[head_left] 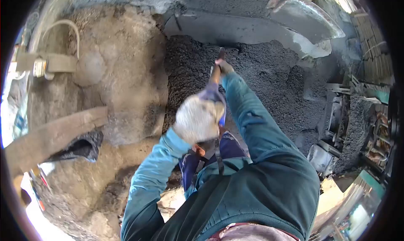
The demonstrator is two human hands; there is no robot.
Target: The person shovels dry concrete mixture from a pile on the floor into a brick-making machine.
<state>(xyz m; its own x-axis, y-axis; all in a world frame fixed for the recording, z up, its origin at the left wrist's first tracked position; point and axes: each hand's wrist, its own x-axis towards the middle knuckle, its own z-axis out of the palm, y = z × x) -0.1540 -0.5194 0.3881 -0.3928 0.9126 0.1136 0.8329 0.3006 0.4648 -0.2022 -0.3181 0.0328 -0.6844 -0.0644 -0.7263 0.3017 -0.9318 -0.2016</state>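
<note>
In the head view my left hand [198, 118], in a pale glove, is wrapped round the near end of a long tool handle [216, 75]. Farther along the same handle my right hand [224, 67] is closed on it. The handle points away from me, and its far end reaches the dark, crumbly material [269, 68] spread in front of me. A thin dark edge of the tool's head shows there; the rest of the head is hidden. Both sleeves are teal.
Brown earthen ground [122, 72] lies on the left, with a wooden beam [59, 135] and a black bag [86, 146]. A large metal chute-like piece [309, 20] hangs at the upper right. Machinery [336, 119] stands at the right.
</note>
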